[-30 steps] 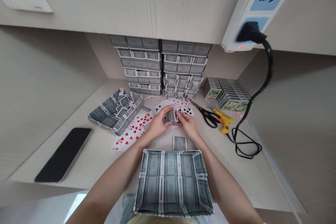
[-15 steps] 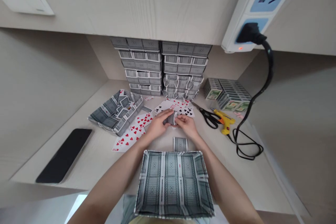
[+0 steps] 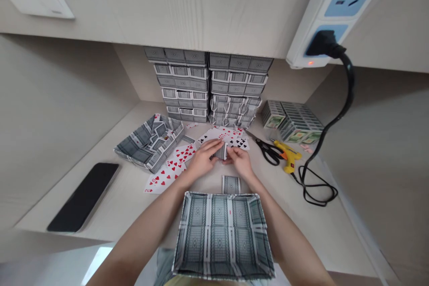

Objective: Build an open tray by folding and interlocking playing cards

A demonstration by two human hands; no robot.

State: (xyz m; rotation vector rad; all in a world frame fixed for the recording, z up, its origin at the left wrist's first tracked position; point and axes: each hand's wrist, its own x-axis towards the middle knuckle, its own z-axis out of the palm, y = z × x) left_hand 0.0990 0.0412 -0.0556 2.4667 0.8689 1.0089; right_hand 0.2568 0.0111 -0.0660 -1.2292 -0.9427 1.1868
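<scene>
Between my two hands a playing card (image 3: 220, 152) stands with its grey patterned back showing and a white edge at the right. My left hand (image 3: 203, 160) grips it from the left, fingers over the top. The fingertips of my right hand (image 3: 238, 159) pinch its right edge. Just below lies a small folded card piece (image 3: 231, 184), patterned side up. Closest to me is an open box made of cards (image 3: 219, 228), tilted so its inside shows. Loose face-up heart cards (image 3: 164, 178) spread left of my hands, and club cards (image 3: 238, 143) lie behind them.
A card-made tray (image 3: 134, 145) with folded pieces sits left, near a black phone (image 3: 83, 196). Stacked card boxes (image 3: 184, 82) stand at the back. Scissors (image 3: 270, 151), a yellow glue gun (image 3: 288, 155) with its black cord (image 3: 320, 203), and card packs (image 3: 296, 120) are right. A power strip (image 3: 330, 22) hangs above.
The card in my hands has turned slightly, and my right fingers have shifted a little along its edge. The whole view has moved slightly; other things stay in place.
</scene>
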